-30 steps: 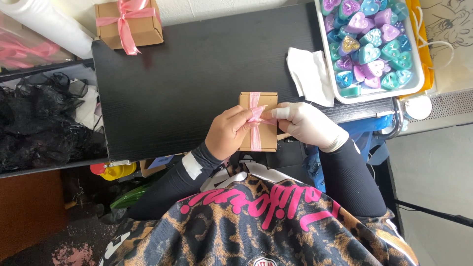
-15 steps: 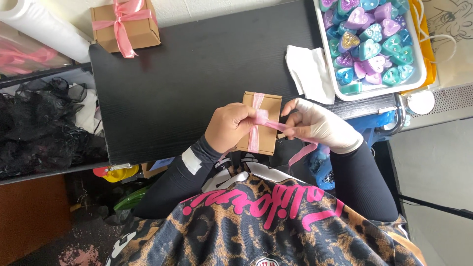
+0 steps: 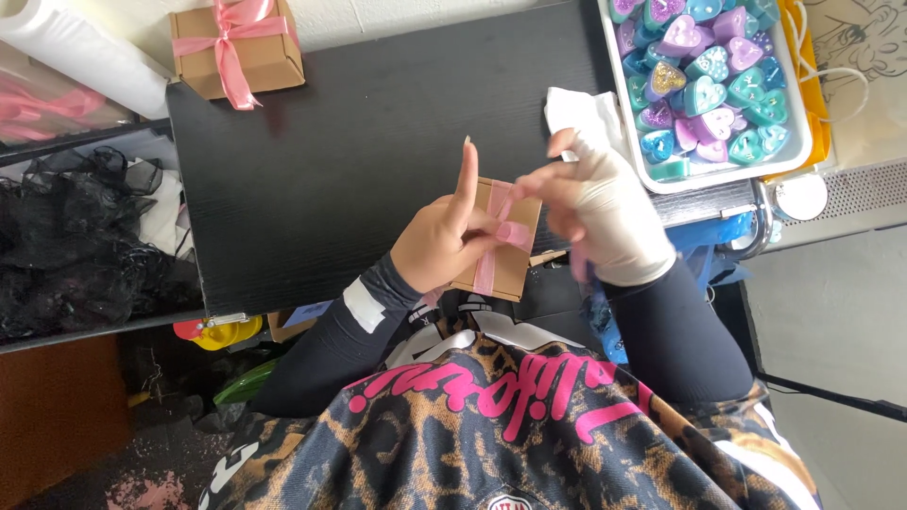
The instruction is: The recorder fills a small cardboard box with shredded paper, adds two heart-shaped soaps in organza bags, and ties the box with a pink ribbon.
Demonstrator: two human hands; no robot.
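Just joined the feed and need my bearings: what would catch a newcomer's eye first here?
Both hands meet at the near edge of the black table, working a pink ribbon around a small brown box: the left hand bare, the right hand in a pale glove. At the far right, a white tray holds shiny heart shapes in purple and teal. A finished box with a pink bow sits at the far left corner.

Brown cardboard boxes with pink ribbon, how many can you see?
2. One brown cardboard box with a tied pink ribbon bow sits at the black table's far left corner; the other brown cardboard box is between both hands. None looks hidden.
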